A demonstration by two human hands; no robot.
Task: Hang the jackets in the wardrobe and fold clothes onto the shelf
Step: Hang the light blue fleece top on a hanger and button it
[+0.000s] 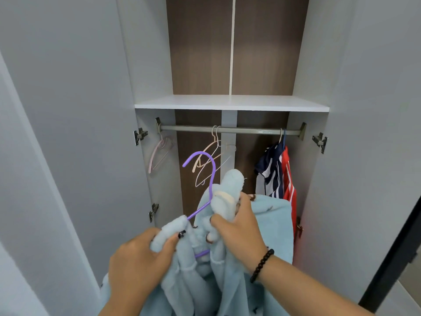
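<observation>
A fluffy light-blue jacket (271, 226) hangs bunched in front of me, below the wardrobe rail (227, 130). A purple hanger (210, 176) is threaded into it, its hook sticking up to the left. My left hand (139, 261) grips a fold of the jacket at the hanger's left shoulder. My right hand (239, 226) grips the jacket's collar part, with a black bead bracelet on the wrist. The hanger's lower part is hidden in the cloth.
A white shelf (230, 103) sits above the rail. Empty hangers hang on the rail: a pink hanger (157, 156) at left, beige hangers (211, 153) in the middle. A navy-and-white jacket (270, 174) and a red jacket (289, 185) hang at right. Grey wardrobe doors stand open on both sides.
</observation>
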